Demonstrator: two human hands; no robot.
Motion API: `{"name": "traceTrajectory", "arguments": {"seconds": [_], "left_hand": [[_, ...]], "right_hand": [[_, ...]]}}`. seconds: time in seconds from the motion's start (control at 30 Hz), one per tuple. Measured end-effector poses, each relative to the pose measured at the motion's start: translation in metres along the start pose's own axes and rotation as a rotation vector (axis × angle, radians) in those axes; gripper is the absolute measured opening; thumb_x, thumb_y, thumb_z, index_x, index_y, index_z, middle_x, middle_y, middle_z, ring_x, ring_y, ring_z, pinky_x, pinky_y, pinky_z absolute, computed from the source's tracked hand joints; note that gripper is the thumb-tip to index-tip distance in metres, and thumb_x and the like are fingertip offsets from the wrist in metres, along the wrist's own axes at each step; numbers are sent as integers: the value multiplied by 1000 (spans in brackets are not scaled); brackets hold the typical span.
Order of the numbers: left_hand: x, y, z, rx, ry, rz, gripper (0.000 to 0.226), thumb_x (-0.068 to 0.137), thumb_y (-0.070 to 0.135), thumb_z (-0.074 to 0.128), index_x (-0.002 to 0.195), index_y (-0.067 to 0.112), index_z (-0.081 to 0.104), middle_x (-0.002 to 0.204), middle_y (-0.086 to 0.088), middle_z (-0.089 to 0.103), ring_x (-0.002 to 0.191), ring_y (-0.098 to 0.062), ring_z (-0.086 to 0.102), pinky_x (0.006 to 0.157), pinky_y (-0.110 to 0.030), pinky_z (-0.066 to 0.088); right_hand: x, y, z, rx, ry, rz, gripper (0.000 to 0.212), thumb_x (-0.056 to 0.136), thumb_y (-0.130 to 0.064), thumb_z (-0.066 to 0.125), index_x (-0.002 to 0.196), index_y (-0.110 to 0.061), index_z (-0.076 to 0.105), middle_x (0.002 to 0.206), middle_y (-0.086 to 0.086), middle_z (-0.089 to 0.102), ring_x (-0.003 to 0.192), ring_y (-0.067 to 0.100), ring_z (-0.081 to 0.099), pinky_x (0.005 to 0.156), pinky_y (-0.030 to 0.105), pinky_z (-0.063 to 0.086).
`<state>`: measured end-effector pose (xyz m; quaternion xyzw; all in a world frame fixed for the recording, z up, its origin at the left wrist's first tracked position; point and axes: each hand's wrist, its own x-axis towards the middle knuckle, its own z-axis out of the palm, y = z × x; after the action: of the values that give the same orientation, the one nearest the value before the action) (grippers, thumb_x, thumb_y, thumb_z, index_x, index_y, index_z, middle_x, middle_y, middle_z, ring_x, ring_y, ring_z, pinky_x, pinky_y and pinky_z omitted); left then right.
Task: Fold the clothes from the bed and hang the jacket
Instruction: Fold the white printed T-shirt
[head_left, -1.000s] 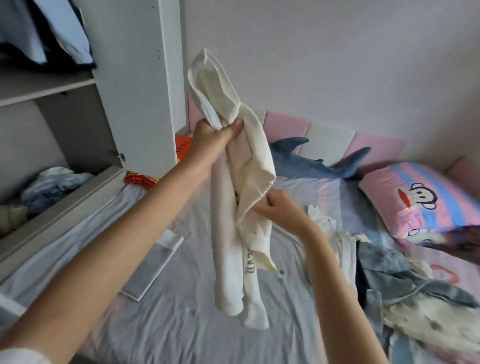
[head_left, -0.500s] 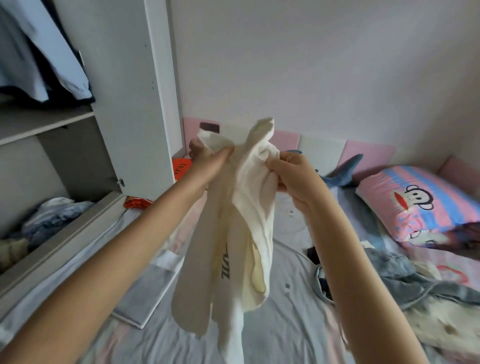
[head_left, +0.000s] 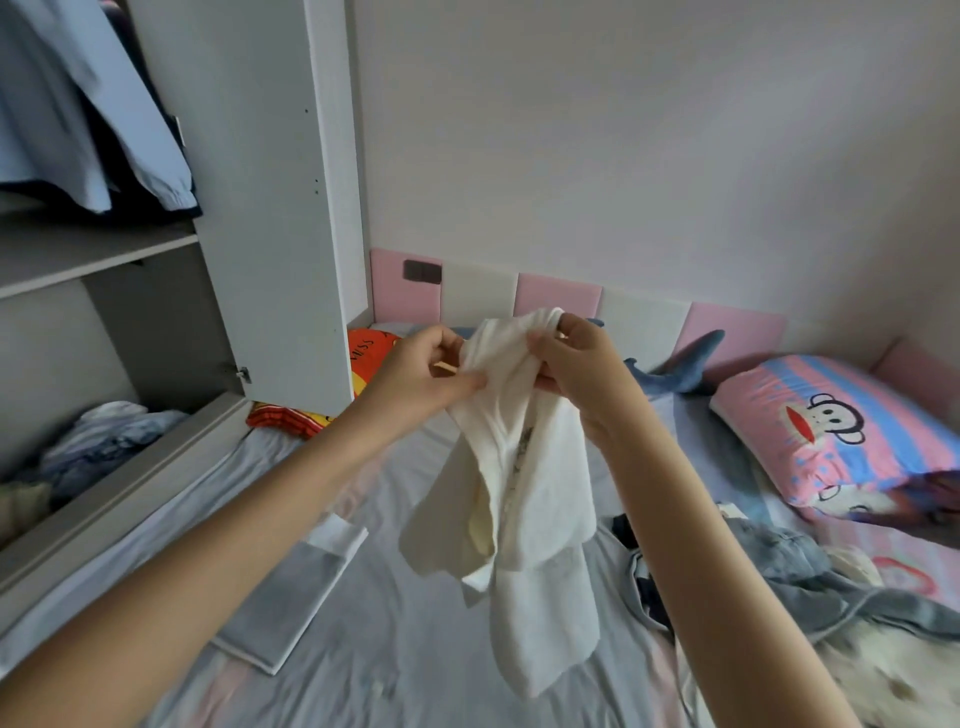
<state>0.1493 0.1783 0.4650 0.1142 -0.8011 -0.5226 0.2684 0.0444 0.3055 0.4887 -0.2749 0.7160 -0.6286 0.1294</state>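
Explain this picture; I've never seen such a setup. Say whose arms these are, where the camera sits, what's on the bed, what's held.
No machine: a person wears one camera on the head, looking down at their own arms. The left hand and right hand both grip a crumpled cream-white cloth garment above the grey-sheeted bed. On it lie a folded grey-and-white garment, a heap of grey-blue clothes, a pink-and-blue striped pillow and a blue plush shark.

Wardrobe (head_left: 270, 208) left of bed (head_left: 395, 649)
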Motion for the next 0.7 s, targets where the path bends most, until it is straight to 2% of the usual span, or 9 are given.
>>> {"name": "traceTrajectory", "arguments": {"seconds": [0.07,0.1,0.13,0.2,0.3,0.43,0.57,0.63,0.7], "left_hand": [[-1,0,2,-20,-37,-18,41,78,9,75,112,9,52,97,-3,66,82,-10,62,74,-23,49],[0,0,4,-15,-4,10,43,77,7,76,112,9,50,96,-3,67,79,-7,62,71,-20,49],[-1,2,5,0,56,50,41,77,6,76,108,9,50,90,-1,66,73,-2,61,66,-16,47],[1,4,3,69,192,166,28,79,3,72,100,8,54,75,8,63,59,7,55,58,-10,41],[3,11,-5,209,284,359,6,83,2,68,87,2,64,63,11,57,51,3,47,53,-11,35],[8,18,-10,364,315,493,14,92,8,59,82,-2,63,54,12,40,50,-2,40,50,-10,27],[13,21,-9,402,349,483,24,98,22,48,97,4,63,62,13,49,57,-1,45,54,-17,33],[10,23,-5,454,301,499,24,98,26,48,98,8,64,61,11,52,56,-2,47,54,-17,34],[7,24,-1,449,264,505,27,96,29,48,101,10,66,71,4,64,61,-9,55,58,-21,42]], "right_hand": [[-1,-1,-1,17,29,-14,17,96,-6,48,104,4,59,102,27,65,90,33,66,87,50,54],[-1,-1,-3,32,48,-24,18,96,-6,47,105,5,59,103,27,65,90,34,66,85,49,55],[-3,-2,-4,50,64,-36,17,96,-6,47,105,4,59,100,26,65,88,33,67,81,45,57],[-5,-2,-8,97,83,-61,12,96,-4,47,97,-3,60,87,15,65,75,21,68,67,30,60],[-6,-1,-13,84,74,-100,21,96,-1,48,83,-13,59,71,3,63,57,5,65,58,22,57],[-9,2,-11,-30,100,-155,14,95,-10,54,82,-13,58,66,-4,67,63,7,68,60,27,54],[-13,-2,-5,-245,231,-387,20,83,-20,70,81,-28,51,75,-10,64,68,5,61,63,15,46],[-12,-8,0,-236,120,-475,23,81,-21,74,93,-29,57,89,-12,65,83,3,62,74,15,48],[-10,-9,6,-204,10,-526,20,83,-19,73,98,-26,62,90,-8,69,88,7,65,82,24,51]]}}
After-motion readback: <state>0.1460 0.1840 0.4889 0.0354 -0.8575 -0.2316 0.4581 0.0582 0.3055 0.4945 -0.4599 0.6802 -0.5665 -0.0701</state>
